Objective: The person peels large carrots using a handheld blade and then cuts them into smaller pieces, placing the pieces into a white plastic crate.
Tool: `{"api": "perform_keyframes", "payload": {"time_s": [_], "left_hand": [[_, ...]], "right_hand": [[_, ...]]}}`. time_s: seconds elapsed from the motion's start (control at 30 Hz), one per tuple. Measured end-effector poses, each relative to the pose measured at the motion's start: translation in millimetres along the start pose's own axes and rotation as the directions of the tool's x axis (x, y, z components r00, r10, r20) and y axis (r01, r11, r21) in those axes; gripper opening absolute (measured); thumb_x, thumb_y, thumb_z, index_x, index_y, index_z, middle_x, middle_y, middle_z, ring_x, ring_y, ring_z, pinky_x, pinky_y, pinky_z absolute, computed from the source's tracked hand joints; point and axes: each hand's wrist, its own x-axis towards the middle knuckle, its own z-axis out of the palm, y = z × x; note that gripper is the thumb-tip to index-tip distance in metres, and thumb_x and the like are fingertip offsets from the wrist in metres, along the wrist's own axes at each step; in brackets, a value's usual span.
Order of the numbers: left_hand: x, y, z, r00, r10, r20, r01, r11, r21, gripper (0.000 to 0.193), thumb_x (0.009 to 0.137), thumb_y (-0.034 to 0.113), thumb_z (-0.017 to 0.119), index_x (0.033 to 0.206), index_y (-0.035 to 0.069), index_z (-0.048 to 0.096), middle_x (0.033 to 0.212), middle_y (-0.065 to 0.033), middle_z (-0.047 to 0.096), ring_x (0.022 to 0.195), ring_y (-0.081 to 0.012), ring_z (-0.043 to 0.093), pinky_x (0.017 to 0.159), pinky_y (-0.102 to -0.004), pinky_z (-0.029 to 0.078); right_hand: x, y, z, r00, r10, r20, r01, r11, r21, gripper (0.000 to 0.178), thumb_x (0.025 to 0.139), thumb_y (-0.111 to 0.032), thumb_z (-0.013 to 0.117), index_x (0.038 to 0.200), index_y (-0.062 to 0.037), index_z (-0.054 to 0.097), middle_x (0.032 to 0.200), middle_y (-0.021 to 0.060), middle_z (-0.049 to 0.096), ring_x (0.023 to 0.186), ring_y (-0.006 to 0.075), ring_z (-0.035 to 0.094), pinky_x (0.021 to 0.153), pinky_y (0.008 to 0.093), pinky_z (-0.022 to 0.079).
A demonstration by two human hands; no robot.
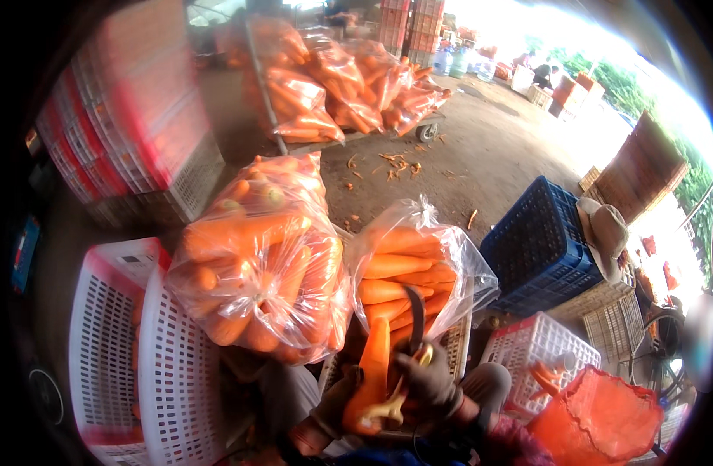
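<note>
My left hand (334, 400), in a dark glove, is closed around the lower part of a large carrot (374, 363) that stands tilted upward in front of me. My right hand (436, 379), also gloved, grips a knife with a dark, curved blade (415, 317) pointing up; yellow shows near its base. A pale yellow piece (383, 412) lies across the carrot's lower end, its kind unclear. Just beyond the hands, an open clear plastic bag (469, 291) holds several carrots. On the left, a full, closed bag of carrots (263, 256) bulges close to my left hand.
White slotted crates (178, 380) stand at the left, with carrots partly visible inside. A blue crate (531, 245), a white-and-red crate (546, 353) and a red mesh sack (605, 419) are at the right. Bagged carrots (341, 78) fill a wheeled cart ahead; stacked crates (131, 101) rise far left.
</note>
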Motion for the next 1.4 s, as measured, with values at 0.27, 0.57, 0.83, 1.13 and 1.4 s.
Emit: {"api": "perform_keyframes", "payload": {"time_s": [0.27,0.57,0.83,1.13,1.4], "left_hand": [[-26,12,22,0.998,-0.010,-0.060,0.004,0.995,-0.101,0.046,0.093,0.037,0.048,0.126,0.005,0.044,0.110,-0.0092,0.057,0.097,-0.0199,0.056,0.087,-0.0314,0.046],[-10,15,34,0.966,-0.135,0.219,0.192,0.946,-0.263,0.052,0.095,0.035,0.043,0.134,0.002,0.033,0.126,-0.0117,0.049,0.113,-0.0237,0.050,0.096,-0.0343,0.041],[-39,23,42,0.994,-0.105,0.023,0.107,0.990,-0.088,0.049,0.094,0.033,0.045,0.131,0.001,0.036,0.122,-0.0125,0.052,0.108,-0.0237,0.053,0.092,-0.0339,0.043],[-22,22,49,0.979,-0.157,0.126,0.171,0.980,-0.103,0.047,0.093,0.033,0.047,0.127,0.001,0.041,0.116,-0.0132,0.055,0.101,-0.0235,0.056,0.087,-0.0343,0.047],[-43,37,61,0.995,-0.097,-0.016,0.097,0.995,-0.030,0.049,0.093,0.036,0.048,0.126,0.001,0.041,0.114,-0.0142,0.056,0.097,-0.0239,0.058,0.085,-0.0355,0.049]], "right_hand": [[93,-49,-60,0.859,-0.306,-0.410,0.294,0.951,-0.093,0.018,0.083,-0.021,0.061,0.082,-0.0068,0.051,0.048,-0.0001,0.044,0.034,0.0082,0.038,0.033,0.0219,0.029],[15,-5,-26,0.998,-0.045,-0.041,0.045,0.999,0.011,0.021,0.077,-0.008,0.069,0.092,-0.0019,0.056,0.077,0.0057,0.058,0.068,0.0121,0.057,0.060,0.0255,0.049],[81,-60,-67,0.923,-0.227,-0.310,0.249,0.968,0.034,0.015,0.083,-0.019,0.059,0.081,-0.0087,0.049,0.051,0.0007,0.045,0.035,0.0090,0.039,0.035,0.0213,0.032],[11,-7,-22,0.996,-0.084,-0.004,0.084,0.996,0.029,0.021,0.078,-0.014,0.068,0.092,-0.0050,0.055,0.072,0.0012,0.054,0.059,0.0091,0.052,0.050,0.0226,0.043],[80,-44,-74,0.940,-0.268,-0.211,0.273,0.962,-0.002,0.017,0.082,-0.023,0.061,0.082,-0.0082,0.052,0.052,0.0022,0.049,0.033,0.0090,0.038,0.033,0.0224,0.032]]}}
